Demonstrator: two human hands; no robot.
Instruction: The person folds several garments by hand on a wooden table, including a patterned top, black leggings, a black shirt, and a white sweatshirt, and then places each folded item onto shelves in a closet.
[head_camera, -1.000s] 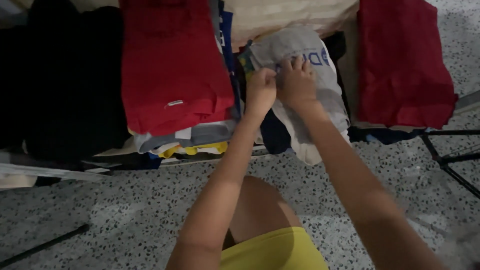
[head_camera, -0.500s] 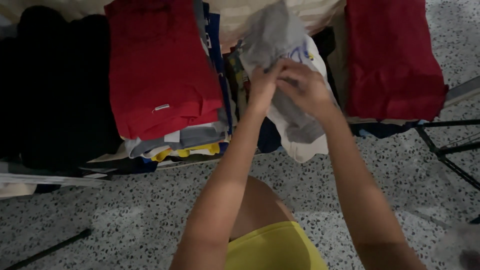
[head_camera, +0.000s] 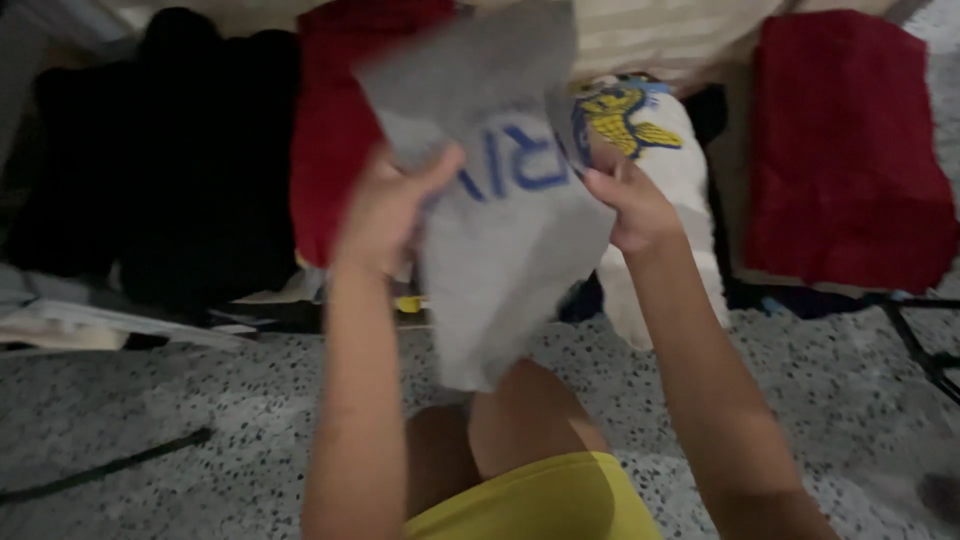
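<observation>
A red folded garment (head_camera: 330, 130) lies behind the left hand, with black clothes (head_camera: 170, 160) farther left. Past the right hand sits a white garment with a yellow bird print (head_camera: 650, 140); another red folded cloth (head_camera: 845, 150) lies farther right. Speckled floor (head_camera: 200, 400) spreads below, with what may be a tripod leg (head_camera: 915, 345) at right.

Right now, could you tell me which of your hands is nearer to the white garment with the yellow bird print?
Right. The right hand grips the grey shirt directly beside the white garment; the left hand holds the shirt's far edge, before the red stack.
</observation>
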